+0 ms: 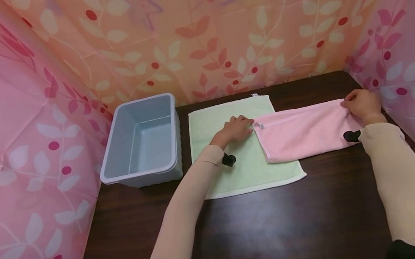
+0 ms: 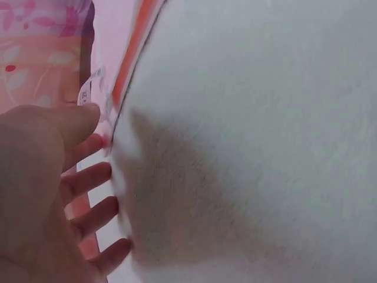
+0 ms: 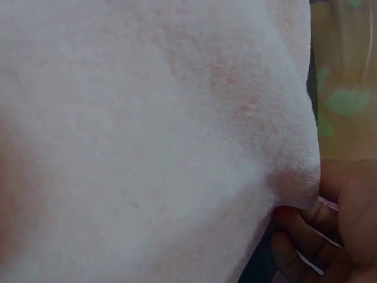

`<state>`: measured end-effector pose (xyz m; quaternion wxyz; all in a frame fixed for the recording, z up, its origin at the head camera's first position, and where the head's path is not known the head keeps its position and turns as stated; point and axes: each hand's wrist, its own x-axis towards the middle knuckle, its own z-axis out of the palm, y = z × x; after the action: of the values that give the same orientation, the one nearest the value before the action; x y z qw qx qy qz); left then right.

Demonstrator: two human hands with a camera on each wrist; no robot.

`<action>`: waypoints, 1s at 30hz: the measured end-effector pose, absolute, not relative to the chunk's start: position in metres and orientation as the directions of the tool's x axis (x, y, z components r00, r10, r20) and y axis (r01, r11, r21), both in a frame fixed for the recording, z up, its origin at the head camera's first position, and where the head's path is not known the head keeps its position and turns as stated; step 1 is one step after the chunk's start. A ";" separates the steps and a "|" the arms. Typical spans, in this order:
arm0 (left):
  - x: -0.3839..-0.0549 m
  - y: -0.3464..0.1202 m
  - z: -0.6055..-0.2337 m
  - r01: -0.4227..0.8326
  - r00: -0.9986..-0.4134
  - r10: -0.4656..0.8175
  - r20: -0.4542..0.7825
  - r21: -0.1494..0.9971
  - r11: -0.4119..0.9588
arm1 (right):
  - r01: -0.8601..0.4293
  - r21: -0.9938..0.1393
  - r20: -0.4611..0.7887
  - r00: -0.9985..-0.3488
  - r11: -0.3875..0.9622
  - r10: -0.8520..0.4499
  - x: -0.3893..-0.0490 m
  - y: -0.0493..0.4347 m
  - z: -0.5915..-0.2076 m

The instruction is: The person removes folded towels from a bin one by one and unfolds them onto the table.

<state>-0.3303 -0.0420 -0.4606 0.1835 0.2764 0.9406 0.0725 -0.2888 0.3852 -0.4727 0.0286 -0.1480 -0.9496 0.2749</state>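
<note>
A pink towel (image 1: 303,132), folded into a long strip, lies partly over a spread pale green towel (image 1: 240,173) with a white border. My right hand (image 1: 363,104) pinches the pink towel's far right corner between thumb and fingers, lifting it slightly; the right wrist view shows this corner (image 3: 297,186) up close. My left hand (image 1: 234,129) is over the green towel, its fingertips at the pink towel's far left corner. In the left wrist view its fingers (image 2: 97,215) are spread and the thumb stands apart from them, beside a small white label (image 2: 91,88).
A grey-blue plastic bin (image 1: 152,146) stands on the dark wooden table (image 1: 273,226), left of the towels. Floral curtains (image 1: 201,44) hang along the back and both sides. A small label (image 1: 254,95) sticks out at the green towel's far edge.
</note>
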 end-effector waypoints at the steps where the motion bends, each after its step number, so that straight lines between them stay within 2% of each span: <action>1: -0.330 -0.040 -0.461 0.489 -0.791 0.545 -0.278 0.249 0.836 | 0.260 -0.520 -0.008 -0.954 0.814 0.299 -0.287 0.385 -0.471; 8: -0.328 -0.030 -0.468 0.473 -0.846 0.521 -0.111 0.292 0.831 | 0.207 -0.507 0.121 -0.944 0.837 0.307 -0.265 0.382 -0.456; 11: -0.329 -0.028 -0.469 0.460 -0.863 0.501 -0.062 0.310 0.832 | 0.166 -0.491 0.109 -0.962 0.855 0.250 -0.247 0.380 -0.452; 17: -0.332 -0.023 -0.473 0.441 -0.873 0.484 -0.063 0.324 0.837 | 0.161 -0.463 -0.016 -0.985 0.871 0.173 -0.201 0.375 -0.459; 21: -0.332 -0.020 -0.475 0.409 -0.888 0.455 -0.062 0.346 0.844 | 0.169 -0.427 0.030 -0.979 0.888 0.200 -0.181 0.369 -0.471; 25: -0.332 -0.019 -0.477 0.377 -0.901 0.428 -0.067 0.365 0.851 | 0.168 -0.405 0.084 -0.972 0.899 0.220 -0.173 0.361 -0.478; 30: -0.330 -0.016 -0.477 0.379 -0.893 0.441 -0.083 0.387 0.841 | 0.180 -0.391 0.091 -0.968 0.903 0.232 -0.168 0.358 -0.479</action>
<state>-0.3301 -0.0158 -0.4766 0.0848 0.2147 0.9556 0.1832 -0.1680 0.3575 -0.4789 0.0676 -0.1060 -0.9730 0.1936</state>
